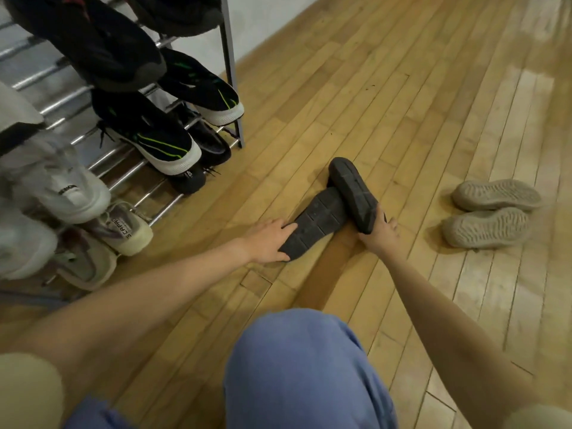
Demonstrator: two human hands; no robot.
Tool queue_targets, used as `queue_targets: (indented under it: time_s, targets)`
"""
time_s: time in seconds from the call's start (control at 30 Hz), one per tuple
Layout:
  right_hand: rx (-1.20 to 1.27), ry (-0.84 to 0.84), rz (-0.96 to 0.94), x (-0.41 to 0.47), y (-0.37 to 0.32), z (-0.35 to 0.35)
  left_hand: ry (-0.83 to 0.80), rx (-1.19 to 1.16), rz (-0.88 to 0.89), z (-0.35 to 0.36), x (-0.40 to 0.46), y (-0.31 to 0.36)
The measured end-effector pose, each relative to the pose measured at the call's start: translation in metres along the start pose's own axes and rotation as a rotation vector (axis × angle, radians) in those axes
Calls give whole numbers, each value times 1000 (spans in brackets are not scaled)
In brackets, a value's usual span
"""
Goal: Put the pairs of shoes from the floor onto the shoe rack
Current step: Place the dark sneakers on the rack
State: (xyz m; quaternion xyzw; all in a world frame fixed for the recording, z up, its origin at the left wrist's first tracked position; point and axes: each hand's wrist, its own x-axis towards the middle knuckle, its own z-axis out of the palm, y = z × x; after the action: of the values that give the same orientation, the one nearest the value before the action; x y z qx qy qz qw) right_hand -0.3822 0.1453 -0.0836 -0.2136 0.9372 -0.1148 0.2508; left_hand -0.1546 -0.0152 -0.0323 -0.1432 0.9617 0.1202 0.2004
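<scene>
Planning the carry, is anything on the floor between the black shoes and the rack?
Nothing visible: bare floor lies between the black shoes and the rack. The tan pair sits on the far side.

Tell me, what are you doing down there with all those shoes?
A person is crouched on the wooden floor, picking up a pair of dark grey shoes that lie soles up. The left hand rests on one dark shoe, and the right hand holds the heel of the other dark shoe, which leans across the first. A beige pair waits soles up further right. The shoe rack on the left already holds several pairs.
</scene>
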Motion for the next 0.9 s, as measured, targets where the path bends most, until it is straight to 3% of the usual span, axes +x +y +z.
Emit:
queue_targets:
  time_s: [0.1, 0.23, 0.37, 0.5, 0.6, 0.73, 0.83, 0.9]
  targets:
    - [52, -17, 15, 6, 1, 0, -72, -49, -70, 17, 13, 5]
    - [196, 70, -101, 0, -1, -2, -94, -48, -149, 33, 26, 15]
    - [835, 58, 91, -5, -3, -13, -13, 23, -221, 44, 31, 26]
    - [1366, -159, 266, -14, 9, -18, -16, -41, -217, 34, 29, 29]
    - [1488, -172, 254, -24, 12, -18, 17, -370, -162, 4, 18, 21]
    - [1378, -135, 217, -38, 10, -16, -58, -926, -220, -39, -8, 11]
    - [1294, -124, 146, -52, 0, -13, -63, -1462, -387, -66, -36, 6]
    - [1317, -153, 94, -63, -9, -12, -70, -1607, -353, -76, -59, -3]
